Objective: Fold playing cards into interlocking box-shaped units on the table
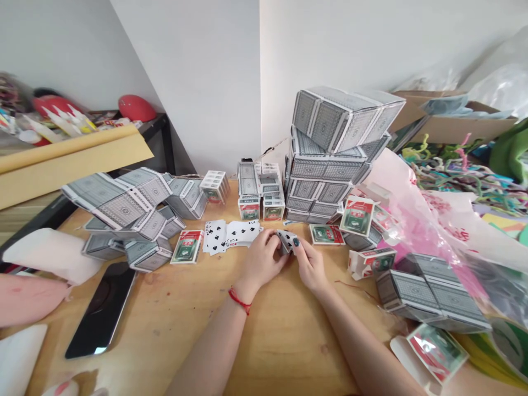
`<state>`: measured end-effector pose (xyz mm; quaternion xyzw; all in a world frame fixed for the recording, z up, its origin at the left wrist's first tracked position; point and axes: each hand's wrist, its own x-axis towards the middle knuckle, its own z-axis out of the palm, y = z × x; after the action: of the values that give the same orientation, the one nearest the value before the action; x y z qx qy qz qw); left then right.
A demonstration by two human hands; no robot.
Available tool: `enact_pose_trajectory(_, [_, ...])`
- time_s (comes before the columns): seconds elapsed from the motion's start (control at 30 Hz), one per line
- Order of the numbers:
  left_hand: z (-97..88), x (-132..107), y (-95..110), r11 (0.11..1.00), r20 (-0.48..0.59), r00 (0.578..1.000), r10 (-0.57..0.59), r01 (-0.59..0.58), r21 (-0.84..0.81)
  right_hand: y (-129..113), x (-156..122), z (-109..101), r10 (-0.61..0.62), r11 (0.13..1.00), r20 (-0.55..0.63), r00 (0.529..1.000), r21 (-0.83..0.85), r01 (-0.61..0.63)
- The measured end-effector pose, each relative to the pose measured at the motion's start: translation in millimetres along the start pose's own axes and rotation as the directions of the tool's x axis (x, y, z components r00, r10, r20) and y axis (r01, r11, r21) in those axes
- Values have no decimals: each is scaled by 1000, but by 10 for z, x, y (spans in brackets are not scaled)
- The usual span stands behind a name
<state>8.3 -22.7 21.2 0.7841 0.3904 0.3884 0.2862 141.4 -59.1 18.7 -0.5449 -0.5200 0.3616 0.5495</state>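
Both of my hands meet over the middle of the wooden table [173, 313]. My left hand [260, 259], with a red string on its wrist, and my right hand [310, 265] are closed together around a small stack of playing cards [286, 241] held just above the wood. Just behind my left hand, several cards [229, 234] lie face up, showing spades. A red and green card box [188, 246] lies flat to their left.
Tall piles of grey wrapped card packs [334, 148] stand at the back; more packs [124, 212] lie at the left and packs [429, 294] at the right. A dark phone [103, 311] lies front left. Pink plastic wrap [424, 220] and craft clutter fill the right.
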Motion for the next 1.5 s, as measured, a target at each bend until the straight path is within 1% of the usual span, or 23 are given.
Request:
enact_pose_trajectory(0.17, [0,0,-24,1000,-47,999,15,-13,28,-22,5,10,21,995,131,991,95,-34])
enact_pose_trajectory(0.27, [6,0,-23,1000,-44,999,18,-17,24,-36,18,1,35,990,156,987,130,-55])
enact_pose_trajectory(0.4, [22,-3,-18,999,-43,998,36,-35,18,-50,42,-26,38,987,138,990,147,-58])
enact_pose_trajectory(0.5, [36,-10,-14,998,-43,998,47,-46,30,-6,62,-30,54,981,79,995,183,-68])
enact_pose_trajectory(0.57, [43,-15,-9,997,-25,998,50,-48,54,52,71,-21,90,967,19,996,239,-91])
enact_pose_trajectory(0.7, [47,-25,15,995,11,998,66,-67,80,166,72,1,167,944,8,986,287,-162])
enact_pose_trajectory(0.87, [57,-34,50,988,26,995,101,-103,114,215,69,1,189,946,32,981,264,-191])
enact_pose_trajectory(1.03, [70,-37,41,973,-13,990,141,-136,186,190,76,2,204,957,47,978,203,-209])
enact_pose_trajectory(1.23, [96,-35,19,915,-26,980,199,-176,363,129,64,8,172,980,73,982,83,-178])
enact_pose_trajectory(1.4, [117,-34,29,910,-44,978,205,-174,377,79,50,26,121,992,103,987,-42,-117])
enact_pose_trajectory(1.5, [115,-38,34,907,-56,973,223,-187,376,70,54,25,117,993,112,987,-28,-114])
